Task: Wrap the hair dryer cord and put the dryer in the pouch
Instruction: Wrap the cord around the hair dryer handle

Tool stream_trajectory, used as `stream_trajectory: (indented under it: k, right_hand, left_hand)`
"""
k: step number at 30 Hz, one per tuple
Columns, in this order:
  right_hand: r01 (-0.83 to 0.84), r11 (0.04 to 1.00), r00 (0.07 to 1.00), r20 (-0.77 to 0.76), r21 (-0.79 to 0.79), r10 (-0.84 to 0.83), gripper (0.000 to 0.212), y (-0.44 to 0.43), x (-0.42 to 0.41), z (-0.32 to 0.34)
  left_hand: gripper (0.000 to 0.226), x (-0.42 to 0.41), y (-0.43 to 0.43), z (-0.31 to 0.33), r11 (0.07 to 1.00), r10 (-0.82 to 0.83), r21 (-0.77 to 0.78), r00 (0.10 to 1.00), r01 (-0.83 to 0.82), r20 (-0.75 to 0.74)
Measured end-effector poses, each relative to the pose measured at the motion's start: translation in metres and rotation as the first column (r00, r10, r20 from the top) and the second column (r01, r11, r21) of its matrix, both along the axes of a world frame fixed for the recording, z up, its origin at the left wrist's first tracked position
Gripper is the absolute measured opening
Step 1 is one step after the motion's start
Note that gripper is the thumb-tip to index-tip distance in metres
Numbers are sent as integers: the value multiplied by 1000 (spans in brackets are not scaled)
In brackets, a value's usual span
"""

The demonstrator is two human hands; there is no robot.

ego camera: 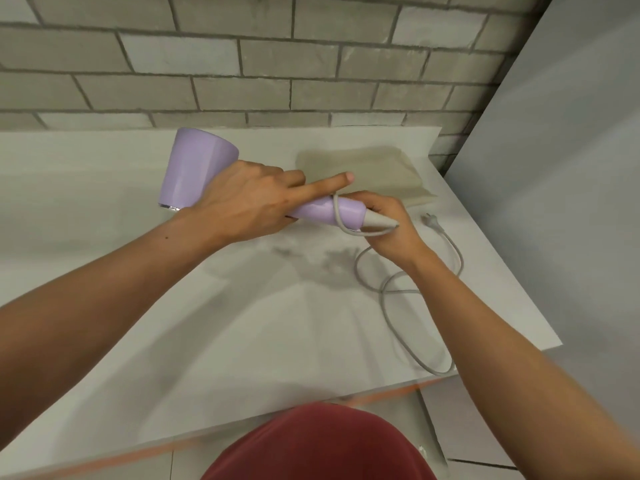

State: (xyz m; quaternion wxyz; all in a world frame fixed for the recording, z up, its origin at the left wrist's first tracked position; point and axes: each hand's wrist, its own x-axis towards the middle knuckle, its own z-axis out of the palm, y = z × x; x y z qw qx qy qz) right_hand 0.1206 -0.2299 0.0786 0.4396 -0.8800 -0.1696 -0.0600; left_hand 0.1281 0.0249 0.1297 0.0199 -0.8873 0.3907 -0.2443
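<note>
Gripping the hair dryer (197, 168) where barrel meets handle (322, 211), the left hand (249, 199) curls its fingers round it with the index finger straight, evidently to steady the body over the counter (104, 209) while the cord (388, 306) is wound. The right hand (391, 216), at 3 o'clock from the left, pinches the cord at the handle's tail with curled fingers; one turn lies round the handle and the slack trails toward 5 o'clock. The pouch (374, 168) lies flat at 1 o'clock from the dryer and the plug (431, 218) at 3 o'clock from the right hand, both judged within reach for the later steps.
</note>
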Motion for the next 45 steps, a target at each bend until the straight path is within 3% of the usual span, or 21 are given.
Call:
stream_trajectory:
  k: [3, 5, 9, 11, 15, 17, 19, 23, 26, 29, 37, 45]
  right_hand:
    - [30, 1000, 994, -102, 0, -29, 9, 8, -4, -8]
    - [-41, 999, 992, -118, -29, 38, 22, 13, -9, -6]
    - [-266, 907, 946, -270, -326, 180, 44, 19, -30, 4]
    - [-286, 911, 928, -322, -299, 186, 45, 18, -41, 5]
    - [-209, 899, 977, -47, -384, 208, 30, 14, -45, 32]
    - [-121, 866, 963, 155, -485, 221, 29, 11, -37, 47]
    - [-71, 855, 939, 254, -513, 230, 28, 7, -24, 58]
    - [-80, 913, 927, 306, -401, 216, 18, -6, 5, 66]
    - [-123, 959, 967, 187, -255, 174, 10, -13, 14, 62]
    - [-147, 980, 984, 80, -131, 158, 6, -13, 13, 57]
    - [-191, 981, 977, -96, 19, 192, 12, -9, 13, 44]
    - [-195, 976, 952, -218, 98, 213, 6, -4, 19, 28]
  left_hand:
    - [81, 3, -1, 1, 1000, 7, -15, 1000, -7, 1]
    - [71, 4, -3, 1, 999, 12, -30, 1000, -13, -17]
    - [71, 18, 1, 3, 981, 160, -97, 985, -166, -68]
    - [74, 24, 5, 7, 961, 267, -52, 958, -273, -101]
    - [72, 24, 4, 6, 914, 403, 52, 893, -401, -200]
    - [72, 19, -3, 1, 921, 389, 124, 895, -370, -219]
    - [66, 12, -12, -2, 935, 337, 196, 911, -295, -238]
    - [63, -4, -28, 2, 949, 238, 266, 936, -167, -261]
    - [59, -9, -29, 7, 955, 168, 279, 962, -104, -214]
    - [46, -14, -27, 8, 954, 180, 281, 947, -103, -264]
    - [80, -13, -22, -8, 970, 108, 234, 974, -59, -200]
    - [77, -12, -22, -12, 966, 78, 256, 983, -33, -164]
